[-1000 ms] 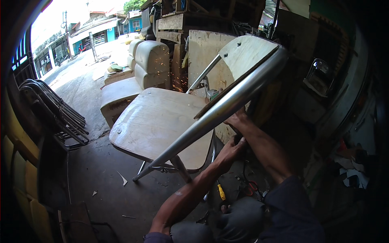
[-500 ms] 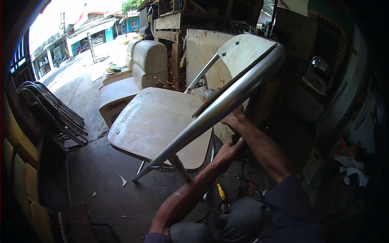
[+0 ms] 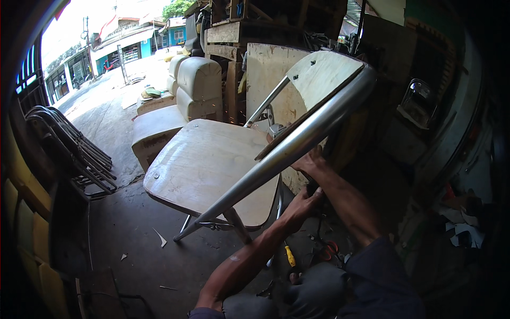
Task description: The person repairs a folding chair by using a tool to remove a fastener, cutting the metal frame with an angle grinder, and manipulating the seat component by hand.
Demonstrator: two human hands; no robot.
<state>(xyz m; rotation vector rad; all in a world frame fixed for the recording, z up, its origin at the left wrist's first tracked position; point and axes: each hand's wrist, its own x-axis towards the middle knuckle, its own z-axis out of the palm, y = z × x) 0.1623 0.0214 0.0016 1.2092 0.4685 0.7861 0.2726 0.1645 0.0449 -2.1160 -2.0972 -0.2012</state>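
Note:
A folding chair (image 3: 212,162) with a pale plywood seat and silver tube frame stands tilted in front of me. Behind its backrest (image 3: 326,77) shows the metal head of an angle grinder (image 3: 275,129), near the frame's far tube, with a few orange sparks beyond it. My right hand (image 3: 309,160) is closed around the grinder's body, partly hidden by the thick near tube (image 3: 287,151). Lower down, my left hand (image 3: 304,203) is closed on the grinder's dark rear end, which is mostly hidden by the fingers and shadow.
Cream padded seats (image 3: 197,87) stand beyond the chair, beside an upright worn board (image 3: 271,74). Folded chairs (image 3: 71,149) lean at the left. A yellow-handled screwdriver (image 3: 289,255) and red-handled scissors (image 3: 331,248) lie on the floor by my knees. Scraps (image 3: 465,228) are piled at right.
The spray of sparks has thinned to a few. The grinder's head has shifted slightly along the chair's far tube; both hands keep their grip.

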